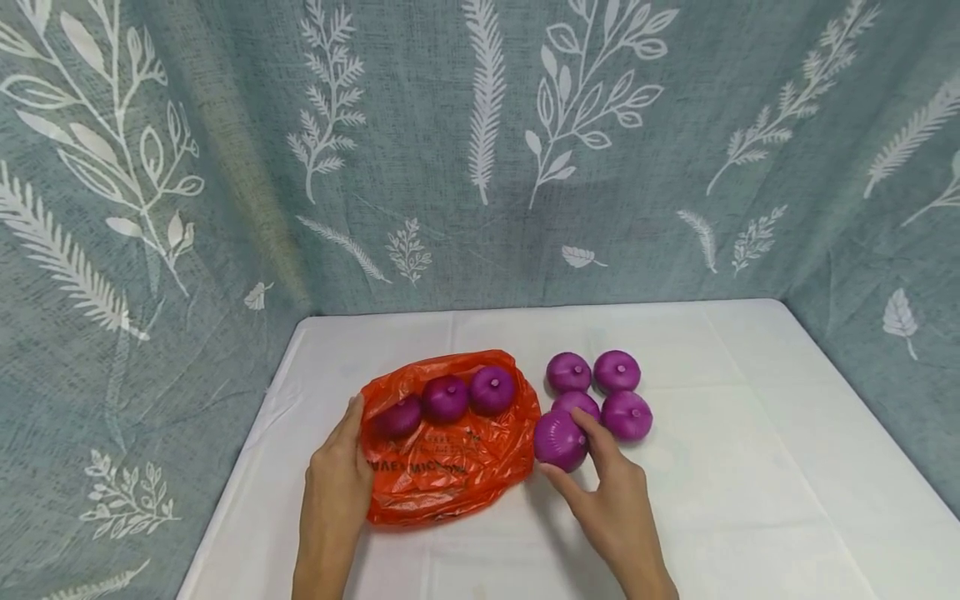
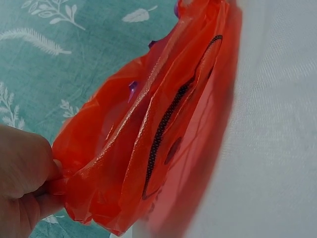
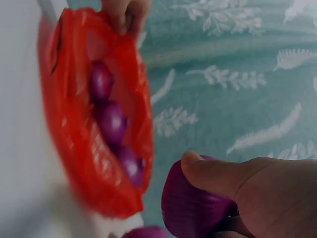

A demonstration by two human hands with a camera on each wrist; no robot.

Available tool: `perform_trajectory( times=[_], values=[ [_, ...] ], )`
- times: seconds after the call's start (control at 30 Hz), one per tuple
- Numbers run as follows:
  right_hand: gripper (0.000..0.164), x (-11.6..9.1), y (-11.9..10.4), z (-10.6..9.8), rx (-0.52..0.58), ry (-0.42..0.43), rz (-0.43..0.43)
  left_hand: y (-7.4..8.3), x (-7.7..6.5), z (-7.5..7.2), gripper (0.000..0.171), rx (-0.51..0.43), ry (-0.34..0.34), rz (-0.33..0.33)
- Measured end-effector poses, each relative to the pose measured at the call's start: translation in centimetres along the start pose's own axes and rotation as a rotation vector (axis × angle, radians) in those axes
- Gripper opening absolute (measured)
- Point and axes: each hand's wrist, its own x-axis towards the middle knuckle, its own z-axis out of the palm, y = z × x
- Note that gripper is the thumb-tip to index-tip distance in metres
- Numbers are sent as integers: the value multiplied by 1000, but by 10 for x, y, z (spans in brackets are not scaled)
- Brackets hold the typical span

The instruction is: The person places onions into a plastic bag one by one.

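A red plastic bag (image 1: 450, 475) with printing lies on the white table, its mouth open and three purple onions (image 1: 446, 398) inside. My left hand (image 1: 337, 475) pinches the bag's left edge, as the left wrist view shows at the hand (image 2: 25, 183). In my right hand (image 1: 611, 492) is another purple onion (image 1: 558, 440), gripped between thumb and fingers beside the bag's right edge. The right wrist view shows the thumb across this held onion (image 3: 190, 203), with the bag (image 3: 74, 124) beyond it.
To the right of the bag several purple onions (image 1: 617, 371) sit in a cluster on the white tablecloth (image 1: 750, 467). One of them is partly hidden behind the held onion. A teal curtain (image 1: 420, 167) with white leaf patterns hangs behind and along the sides of the table.
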Motion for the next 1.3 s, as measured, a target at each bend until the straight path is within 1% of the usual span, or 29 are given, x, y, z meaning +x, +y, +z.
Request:
perform_trajectory(
  times=[0.1,0.23,0.43,0.6,0.7,0.8,0.97,1.1,1.3],
  values=[
    [81,9,-12,6,25,-31,-20,-1,-1,0,60,-3,-3,-4],
    [81,21,-29,15,37,-62,-71,0,-1,-1,60,-1,-3,-8],
    [80,35,-53,29,13,-127,-147,-1,0,-2,61,-5,4,-12],
    [80,43,-67,38,7,-163,-205,-1,-1,-2,61,-9,8,-8],
    [79,47,-73,42,17,-187,-233,-1,-2,-2,61,-6,11,-5],
    [78,50,-78,48,16,-226,-236,-1,-1,-2,61,-5,7,-3],
    [79,52,-84,62,-10,-308,-245,-1,-1,-3,60,2,-7,-17],
    [78,53,-86,74,-32,-351,-268,-2,-1,-3,61,5,-18,-26],
    [77,53,-88,91,-74,-408,-303,-3,-1,-3,61,10,-10,-2]
  ],
)
